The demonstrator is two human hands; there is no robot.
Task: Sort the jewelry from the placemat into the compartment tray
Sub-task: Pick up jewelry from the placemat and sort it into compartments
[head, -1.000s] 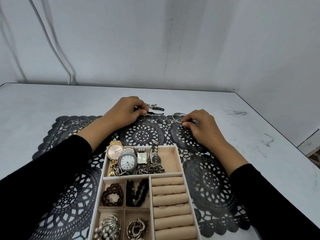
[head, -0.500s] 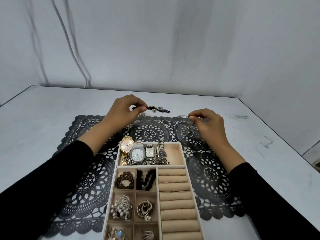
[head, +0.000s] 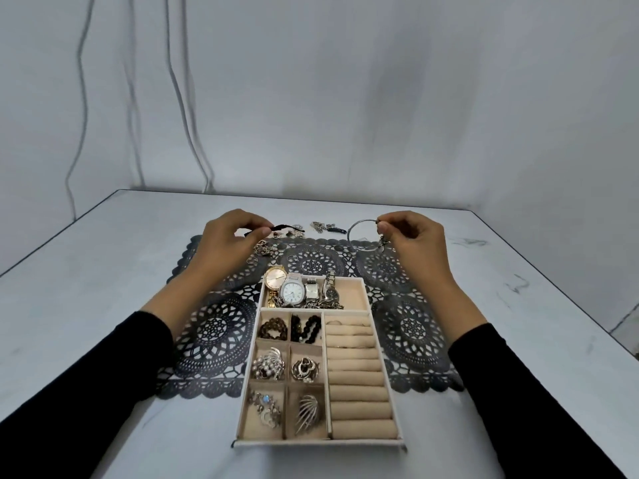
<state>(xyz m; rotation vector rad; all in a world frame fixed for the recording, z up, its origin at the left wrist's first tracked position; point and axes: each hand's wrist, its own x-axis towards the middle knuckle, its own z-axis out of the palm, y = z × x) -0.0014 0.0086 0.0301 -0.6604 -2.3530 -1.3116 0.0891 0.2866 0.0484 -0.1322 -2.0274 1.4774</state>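
My left hand pinches a black cord bracelet with small charms, lifted just above the far left of the black lace placemat. My right hand pinches a thin silver bangle raised over the mat's far right. The beige compartment tray sits in front of me on the mat. Its top compartment holds several watches; small left compartments hold bead bracelets and brooches; the right side has ring rolls. Small rings and another bracelet lie at the mat's far edge.
The placemat lies on a white marbled table set against a grey wall. Cables hang down the wall at the back left. The table's right edge runs diagonally.
Both hands have lifted their pieces off the mat: the left raised the black cord bracelet, the right raised the silver bangle. The view tilted up, showing the whole tray.
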